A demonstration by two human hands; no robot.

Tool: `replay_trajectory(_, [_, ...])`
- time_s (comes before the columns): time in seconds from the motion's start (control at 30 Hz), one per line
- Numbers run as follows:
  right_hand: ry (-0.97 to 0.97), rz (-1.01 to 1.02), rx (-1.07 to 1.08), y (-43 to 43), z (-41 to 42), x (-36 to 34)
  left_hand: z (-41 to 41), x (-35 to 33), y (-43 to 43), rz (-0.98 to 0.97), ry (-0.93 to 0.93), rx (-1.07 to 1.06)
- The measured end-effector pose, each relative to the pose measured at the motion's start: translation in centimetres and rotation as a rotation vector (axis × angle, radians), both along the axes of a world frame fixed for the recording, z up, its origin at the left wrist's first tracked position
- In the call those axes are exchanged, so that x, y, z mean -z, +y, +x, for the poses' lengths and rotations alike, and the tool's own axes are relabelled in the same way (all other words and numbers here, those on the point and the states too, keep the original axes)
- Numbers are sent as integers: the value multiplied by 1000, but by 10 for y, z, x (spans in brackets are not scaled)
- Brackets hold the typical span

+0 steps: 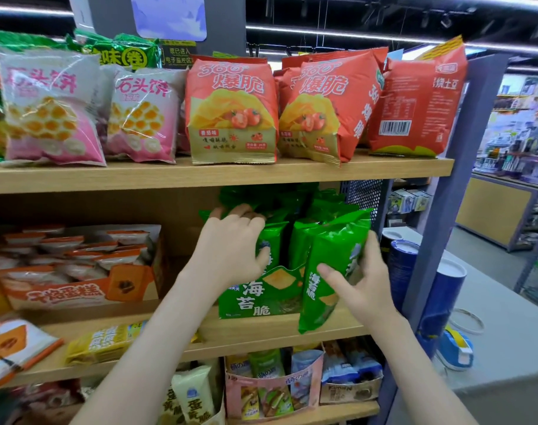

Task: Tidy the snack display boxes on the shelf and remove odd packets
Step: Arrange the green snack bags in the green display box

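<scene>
A green display box [252, 299] of seaweed crisps stands on the middle shelf [276, 328], packed with upright green packets [304, 216]. My left hand [230, 243] reaches over the box's left side, fingers curled round the top of a green packet [266, 243] there. My right hand [362, 280] holds the rightmost green packet [332, 265] by its side, thumb in front; that packet hangs over the box's right corner and the shelf's front edge.
An orange cake box [86, 289] sits at the left of the middle shelf, with a yellow packet [105, 342] and a white packet [13, 342] loose at its front edge. Red and pink crisp bags line the upper shelf [218, 171]. Blue tubes [439, 302] stand right of the grey shelf post [445, 191].
</scene>
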State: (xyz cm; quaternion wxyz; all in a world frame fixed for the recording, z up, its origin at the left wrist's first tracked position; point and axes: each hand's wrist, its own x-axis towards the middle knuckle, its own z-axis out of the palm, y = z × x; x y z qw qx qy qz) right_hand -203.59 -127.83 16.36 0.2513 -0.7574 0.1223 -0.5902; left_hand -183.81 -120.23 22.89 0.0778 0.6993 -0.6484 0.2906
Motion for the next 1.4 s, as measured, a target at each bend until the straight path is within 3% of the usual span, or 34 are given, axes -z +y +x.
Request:
replay_trajectory(0.17, [-423, -83, -138, 27, 3, -28, 7, 21, -5, -206, 40, 128])
replay_trajectory(0.33, [-578, -169, -173, 35, 1, -52, 2, 29, -1, -315, 129, 201])
replay_trajectory(0.53, [-700, -170, 41, 36, -5, -63, -5, 41, 5, -363, 142, 209])
replay_trajectory(0.73, [-613, -299, 70, 38, 8, -63, -13, 52, 13, -444, 88, 216])
replay_trajectory(0.83, [-464, -332, 102, 38, 17, -54, -18, 60, 22, -482, 47, 221])
replay_trajectory(1.13, [-208, -164, 385, 45, 18, -49, -26, 72, 33, -566, 15, 227])
replay_trajectory(1.4, [171, 20, 361, 36, 21, -52, -27, 76, 35, -589, -4, 238])
